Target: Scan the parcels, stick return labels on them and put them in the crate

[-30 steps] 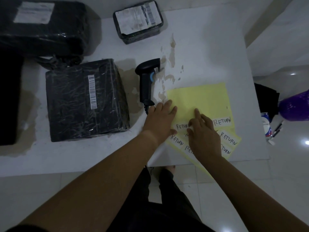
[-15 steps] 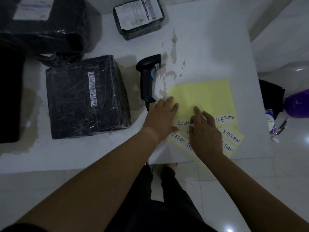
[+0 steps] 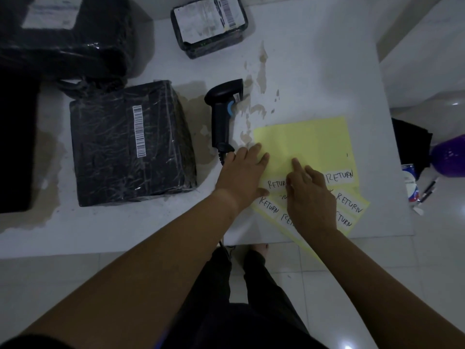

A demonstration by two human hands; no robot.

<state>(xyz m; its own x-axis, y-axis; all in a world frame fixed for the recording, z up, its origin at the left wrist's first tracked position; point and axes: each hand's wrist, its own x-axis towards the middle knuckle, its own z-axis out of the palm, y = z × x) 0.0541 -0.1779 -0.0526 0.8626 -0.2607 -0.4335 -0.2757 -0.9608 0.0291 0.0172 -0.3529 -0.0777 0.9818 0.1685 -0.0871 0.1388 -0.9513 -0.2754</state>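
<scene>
A yellow label sheet [image 3: 307,142] lies at the table's front right, with several white RETURN labels [image 3: 339,176] on its near half. My left hand [image 3: 241,177] presses flat on the sheet's left edge. My right hand [image 3: 312,200] rests on the labels, index finger straight on the sheet and thumb at the end of one label, whose end the hand hides. A black barcode scanner [image 3: 221,114] lies just beyond my left hand. Left of it sits a black wrapped parcel [image 3: 130,144] with a barcode strip on top.
A large black parcel [image 3: 63,39] sits at the back left, a small one with a white shipping label [image 3: 208,21] at the back centre. A dark object [image 3: 15,147] fills the left edge. Right of the white table [image 3: 314,71], a black cloth [image 3: 410,142], pens [image 3: 427,190] and a purple object [image 3: 450,157] lie on the floor.
Both hands have stayed in the same places on the sheet. Only the view has shifted a little.
</scene>
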